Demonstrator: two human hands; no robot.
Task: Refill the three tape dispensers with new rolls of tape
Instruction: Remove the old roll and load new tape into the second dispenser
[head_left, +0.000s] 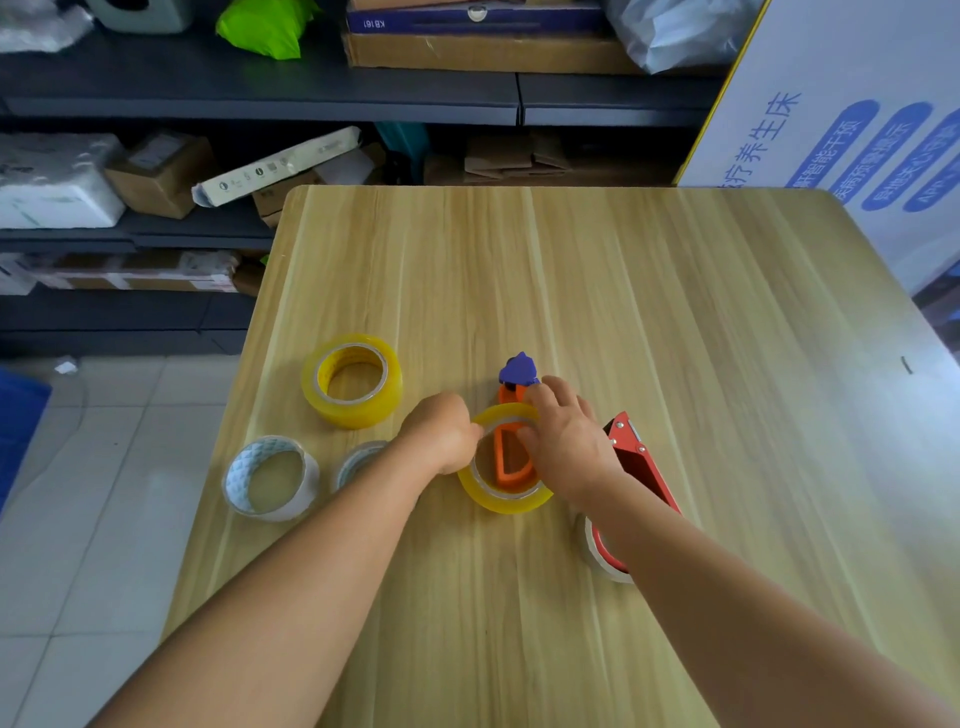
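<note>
"KB161" upside down on blue box (475, 22), "养生床" on white board (831, 130)

We take the small dispenser (511, 415) on the bench (675, 312) as centre: one tape roll (503, 467) sits around it, a second roll (352, 380) lies to its left, two more rolls (270, 478) lie left and nearer us, and the large dispenser (636, 467) lies just right.

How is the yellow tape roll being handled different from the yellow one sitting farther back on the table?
The handled yellow roll looks thinner-walled and tilts round the orange dispenser, held by the left hand and right hand. The far yellow roll looks thicker, lies flat, untouched. Both are translucent yellow.
</note>
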